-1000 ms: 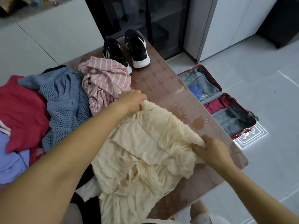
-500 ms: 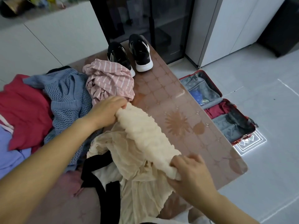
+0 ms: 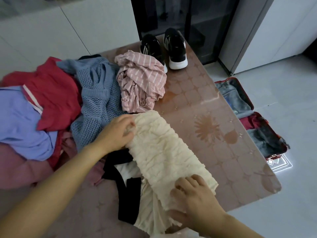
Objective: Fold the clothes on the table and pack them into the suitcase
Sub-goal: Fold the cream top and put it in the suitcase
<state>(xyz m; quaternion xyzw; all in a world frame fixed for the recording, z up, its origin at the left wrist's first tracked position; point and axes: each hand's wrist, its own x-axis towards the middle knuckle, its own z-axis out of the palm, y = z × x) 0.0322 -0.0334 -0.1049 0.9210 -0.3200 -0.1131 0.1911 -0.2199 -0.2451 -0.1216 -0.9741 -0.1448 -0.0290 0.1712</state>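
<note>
A cream crinkled garment (image 3: 164, 157) lies folded over in a long band on the brown patterned table (image 3: 223, 152). My left hand (image 3: 118, 133) grips its far end with curled fingers. My right hand (image 3: 193, 200) grips its near end, the thumb tucked under the cloth. Beneath it lies a black-and-white garment (image 3: 125, 186). On the floor to the right, a red suitcase (image 3: 253, 121) stands open with dark red and grey clothes inside.
Unfolded clothes crowd the table's left: a pink striped shirt (image 3: 140, 83), a blue knit sweater (image 3: 97, 93), a red garment (image 3: 56, 97) and a lilac garment (image 3: 20, 124). Black sneakers (image 3: 164, 48) stand at the far end. A dark glass cabinet rises behind them.
Both hands have folded the cream garment over and drawn it toward me and left. It went from spread wide to a narrow band, which now lies flatter on the table.
</note>
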